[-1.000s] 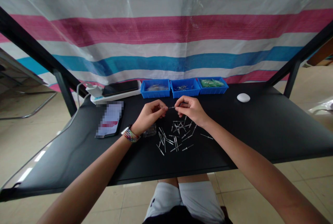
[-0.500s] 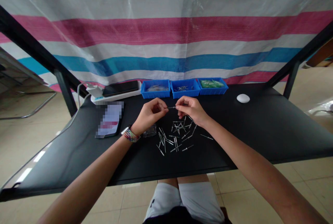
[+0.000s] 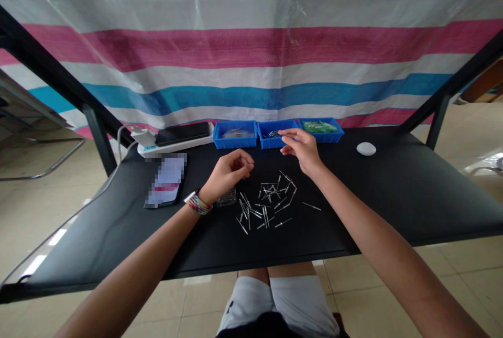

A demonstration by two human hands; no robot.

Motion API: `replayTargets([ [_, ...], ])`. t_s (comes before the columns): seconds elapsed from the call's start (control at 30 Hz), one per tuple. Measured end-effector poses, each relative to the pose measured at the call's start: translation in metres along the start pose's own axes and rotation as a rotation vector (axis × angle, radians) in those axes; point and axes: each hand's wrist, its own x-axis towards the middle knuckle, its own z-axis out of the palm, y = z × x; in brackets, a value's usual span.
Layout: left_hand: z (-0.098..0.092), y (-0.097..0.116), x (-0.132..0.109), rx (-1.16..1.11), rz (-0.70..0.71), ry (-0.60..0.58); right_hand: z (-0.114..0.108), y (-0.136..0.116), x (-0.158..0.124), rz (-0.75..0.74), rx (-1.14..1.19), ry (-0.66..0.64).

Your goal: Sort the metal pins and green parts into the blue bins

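Head camera: the right hand (image 3: 302, 150), a moment ago sharing a pin with the left hand (image 3: 231, 167), is now at the middle blue bin (image 3: 271, 143), so that shared hold looks finished. Both hands curl their fingers; I cannot tell whether either grips anything. Loose metal pins (image 3: 270, 190) lie scattered on the black table (image 3: 338, 217), before a striped sheet (image 3: 236, 47), above a tiled floor (image 3: 200, 301).
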Motion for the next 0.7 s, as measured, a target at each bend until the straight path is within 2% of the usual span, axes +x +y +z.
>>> replayTargets([
  [0.1, -0.001, 0.0, 0.0, 0.0, -0.002, 0.001, -0.003, -0.004, -0.004, 0.004, -0.061, -0.063],
  [0.17, -0.001, 0.001, 0.001, 0.0, -0.002, 0.006, -0.009, -0.008, -0.005, -0.014, -0.189, -0.19],
  [0.27, -0.001, 0.002, 0.001, 0.002, -0.005, 0.011, -0.02, -0.015, -0.009, -0.067, -0.514, -0.459],
  [0.33, -0.001, 0.002, 0.001, 0.003, -0.004, 0.009, -0.024, -0.021, -0.014, -0.083, -0.77, -0.556],
  [0.43, -0.001, 0.001, 0.001, 0.004, -0.006, -0.001, -0.024, -0.029, -0.024, -0.057, -1.082, -0.577],
  [0.5, -0.001, 0.0, 0.001, 0.006, -0.01, -0.008, -0.021, -0.032, -0.03, -0.04, -1.179, -0.576],
  [0.6, -0.001, -0.001, 0.001, 0.013, -0.014, -0.013, -0.017, -0.034, -0.034, -0.054, -1.199, -0.572],
  [0.7, -0.002, -0.001, 0.001, 0.016, -0.014, -0.013, -0.015, -0.029, -0.034, -0.129, -1.11, -0.537],
])
